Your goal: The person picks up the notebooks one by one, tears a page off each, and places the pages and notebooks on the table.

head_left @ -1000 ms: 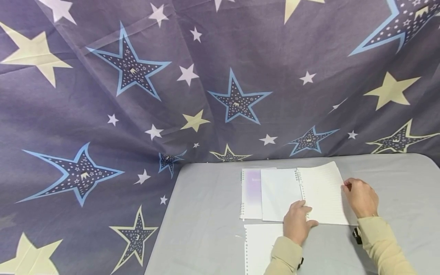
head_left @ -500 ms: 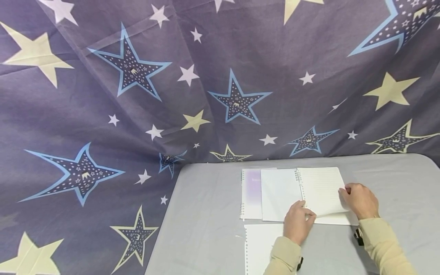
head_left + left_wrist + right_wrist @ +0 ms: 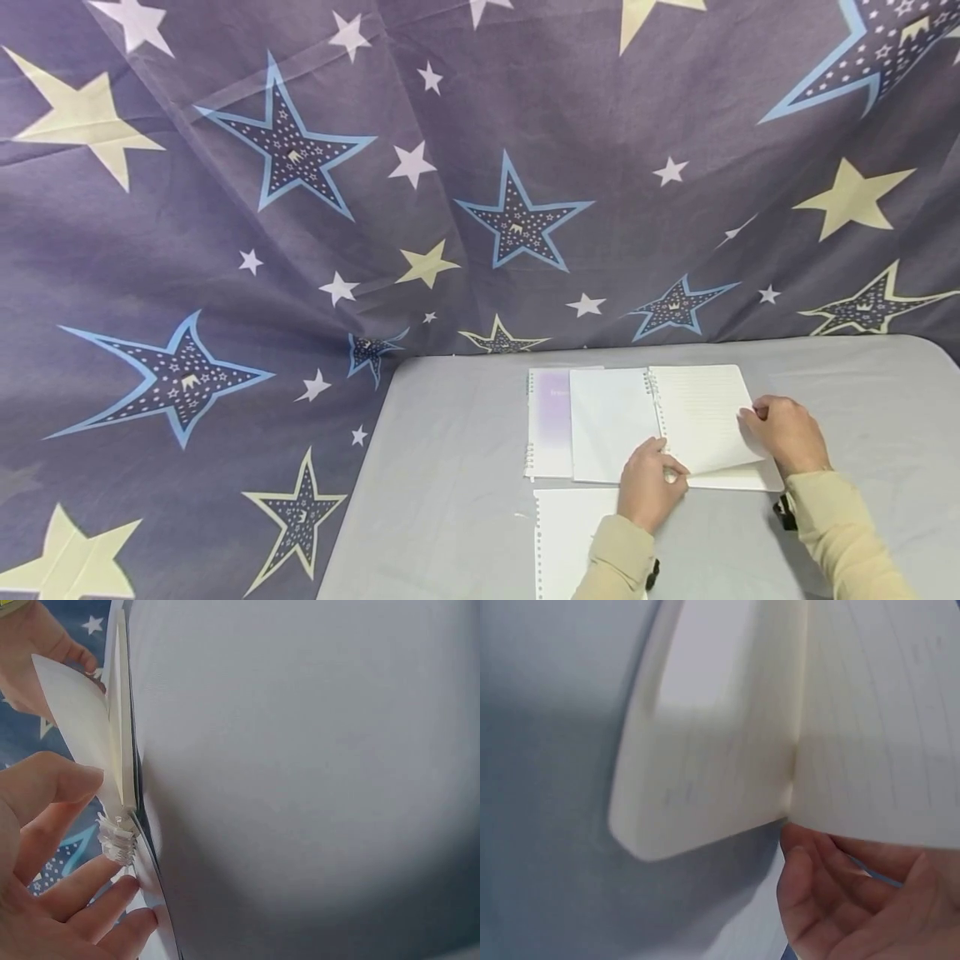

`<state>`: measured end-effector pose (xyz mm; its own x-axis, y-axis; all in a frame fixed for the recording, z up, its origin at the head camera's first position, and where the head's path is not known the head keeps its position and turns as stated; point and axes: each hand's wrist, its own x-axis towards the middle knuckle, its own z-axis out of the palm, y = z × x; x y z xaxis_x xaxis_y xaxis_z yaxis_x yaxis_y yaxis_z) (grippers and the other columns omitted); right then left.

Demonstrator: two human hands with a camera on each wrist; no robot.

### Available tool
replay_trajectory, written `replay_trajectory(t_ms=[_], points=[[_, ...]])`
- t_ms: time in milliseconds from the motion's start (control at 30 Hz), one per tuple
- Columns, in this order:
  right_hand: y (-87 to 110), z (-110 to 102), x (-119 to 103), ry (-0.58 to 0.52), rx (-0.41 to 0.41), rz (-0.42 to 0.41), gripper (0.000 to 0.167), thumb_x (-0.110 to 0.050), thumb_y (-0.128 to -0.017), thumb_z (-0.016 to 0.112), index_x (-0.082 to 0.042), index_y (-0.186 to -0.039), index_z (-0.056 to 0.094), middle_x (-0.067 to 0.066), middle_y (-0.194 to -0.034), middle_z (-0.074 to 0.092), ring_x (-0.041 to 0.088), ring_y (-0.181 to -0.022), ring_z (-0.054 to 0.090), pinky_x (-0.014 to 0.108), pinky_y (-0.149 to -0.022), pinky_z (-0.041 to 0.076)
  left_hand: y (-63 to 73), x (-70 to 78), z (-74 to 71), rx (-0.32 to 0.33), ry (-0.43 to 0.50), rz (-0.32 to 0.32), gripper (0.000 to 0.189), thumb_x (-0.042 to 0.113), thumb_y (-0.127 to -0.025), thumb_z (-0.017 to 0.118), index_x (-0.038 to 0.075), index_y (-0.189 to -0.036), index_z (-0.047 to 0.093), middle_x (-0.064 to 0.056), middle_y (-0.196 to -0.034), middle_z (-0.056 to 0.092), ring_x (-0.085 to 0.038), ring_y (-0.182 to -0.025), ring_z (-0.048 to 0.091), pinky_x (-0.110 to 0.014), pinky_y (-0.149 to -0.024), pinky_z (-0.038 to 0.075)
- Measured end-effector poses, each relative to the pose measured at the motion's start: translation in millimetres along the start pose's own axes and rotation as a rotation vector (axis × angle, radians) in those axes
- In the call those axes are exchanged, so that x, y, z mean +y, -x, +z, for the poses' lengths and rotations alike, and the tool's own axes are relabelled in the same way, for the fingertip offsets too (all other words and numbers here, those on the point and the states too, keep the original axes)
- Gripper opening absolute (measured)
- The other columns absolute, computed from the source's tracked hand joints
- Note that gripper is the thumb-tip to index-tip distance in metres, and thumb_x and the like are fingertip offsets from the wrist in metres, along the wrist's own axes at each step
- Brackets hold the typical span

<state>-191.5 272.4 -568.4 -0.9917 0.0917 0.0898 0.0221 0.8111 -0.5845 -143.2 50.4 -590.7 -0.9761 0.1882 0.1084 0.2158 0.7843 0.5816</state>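
Note:
An open spiral notebook (image 3: pixel 701 417) with lined pages lies on the grey table. My right hand (image 3: pixel 789 433) pinches the outer edge of a lifted page; the right wrist view shows this page (image 3: pixel 885 727) curving away from the pages beneath. At the bottom of the binding is my left hand (image 3: pixel 651 483), thumb and index finger pinching the same page's lower edge near the rings. In the left wrist view, the other fingers of the left hand (image 3: pixel 67 847) rest by the white coil (image 3: pixel 118 840), and the lifted page (image 3: pixel 75 712) stands away from the stack.
A notebook with a purple and white cover (image 3: pixel 551 425) lies partly under the open one's left side. Nearer the person is a loose sheet with punched holes (image 3: pixel 573 533), partly covered by the left forearm. A star-patterned cloth (image 3: pixel 480 167) hangs behind the grey table (image 3: pixel 442 467).
The right hand has shifted slightly left with the page edge, and the page's lower edge has risen, baring the pages below. The left thumb and index finger have closed together on the page.

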Motion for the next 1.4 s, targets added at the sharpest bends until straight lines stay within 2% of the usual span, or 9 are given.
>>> replay_trajectory(t_ms=[133,300,533,633,767,867,1000,1200,1400], points=[[-1.5,-4.7,-0.8,0.011,-0.062,0.033,0.029,-0.02,-0.092,0.063,0.009,-0.095,0.065,0.02,-0.078,0.062,0.031,-0.067,0.055,0.047,-0.059,0.046,0.5,0.1,-2.3,-0.015,0.04,-0.017,0.011,0.013,-0.073,0.082,0.023,-0.075,0.078,0.004,-0.131,0.065,-0.014,-0.129,0.055,-0.029,-0.11,0.045],[-3.7,-7.7,-1.7,0.002,-0.105,0.042,0.043,-0.022,-0.094,0.061,0.018,-0.11,0.058,0.029,-0.089,0.062,0.041,-0.078,0.059,0.054,-0.066,0.049,0.7,0.6,-4.4,-0.022,0.058,-0.026,0.012,0.012,-0.072,0.082,0.023,-0.073,0.077,0.005,-0.13,0.065,-0.013,-0.129,0.055,-0.027,-0.11,0.043],[-7.0,-3.3,-3.0,-0.052,0.042,-0.031,0.032,-0.004,-0.09,0.064,0.017,-0.114,0.059,0.026,-0.085,0.065,0.039,-0.075,0.061,0.054,-0.065,0.049,0.9,0.1,-5.5,-0.045,0.035,-0.022,0.013,0.014,-0.073,0.084,0.025,-0.076,0.077,0.008,-0.132,0.063,-0.01,-0.13,0.053,-0.023,-0.111,0.041],[-6.5,-1.7,-3.9,-0.055,0.106,-0.08,0.025,-0.002,-0.088,0.065,0.013,-0.108,0.064,0.024,-0.083,0.066,0.039,-0.073,0.062,0.053,-0.065,0.048,0.9,-0.9,-5.4,-0.058,-0.001,0.002,0.02,0.018,-0.073,0.085,0.024,-0.09,0.076,0.01,-0.131,0.063,-0.008,-0.129,0.053,-0.021,-0.11,0.041],[-3.8,-0.4,-7.5,-0.043,0.198,-0.14,0.015,-0.004,-0.086,0.071,0.007,-0.096,0.072,0.022,-0.081,0.069,0.037,-0.069,0.062,0.05,-0.061,0.048,1.1,-2.6,-5.9,-0.069,-0.059,0.028,0.045,0.021,-0.073,0.087,0.022,-0.114,0.068,0.012,-0.126,0.063,-0.004,-0.124,0.054,-0.019,-0.106,0.044],[-1.1,0.2,-11.9,-0.027,0.253,-0.188,0.012,-0.006,-0.084,0.076,0.004,-0.09,0.074,0.021,-0.081,0.07,0.037,-0.067,0.063,0.051,-0.058,0.049,0.2,-4.2,-6.4,-0.076,-0.112,0.05,0.058,0.025,-0.072,0.087,0.021,-0.124,0.062,0.012,-0.125,0.062,-0.004,-0.122,0.054,-0.017,-0.104,0.045],[4.9,2.8,-17.0,-0.004,0.29,-0.274,0.009,-0.004,-0.082,0.078,0.004,-0.086,0.075,0.019,-0.08,0.069,0.039,-0.067,0.065,0.054,-0.058,0.05,-3.0,-7.3,-7.4,-0.091,-0.206,0.106,0.067,0.035,-0.072,0.088,0.02,-0.131,0.059,0.012,-0.127,0.06,-0.004,-0.123,0.052,-0.017,-0.106,0.043],[17.4,7.7,-23.7,-0.016,0.326,-0.37,0.006,-0.001,-0.079,0.079,0.0,-0.085,0.076,0.012,-0.077,0.07,0.033,-0.065,0.066,0.05,-0.058,0.052,-10.1,-15.0,-10.4,-0.143,-0.381,0.201,0.074,0.05,-0.074,0.084,0.016,-0.136,0.059,0.006,-0.142,0.055,-0.008,-0.136,0.046,-0.023,-0.115,0.036],[26.0,13.4,-25.6,0.019,0.338,-0.427,0.009,-0.002,-0.075,0.081,-0.003,-0.083,0.076,0.011,-0.079,0.072,0.034,-0.068,0.068,0.052,-0.06,0.053,-13.7,-19.5,-8.7,-0.205,-0.432,0.195,0.08,0.061,-0.077,0.076,0.024,-0.144,0.052,0.002,-0.154,0.044,-0.015,-0.145,0.035,-0.038,-0.121,0.031]])
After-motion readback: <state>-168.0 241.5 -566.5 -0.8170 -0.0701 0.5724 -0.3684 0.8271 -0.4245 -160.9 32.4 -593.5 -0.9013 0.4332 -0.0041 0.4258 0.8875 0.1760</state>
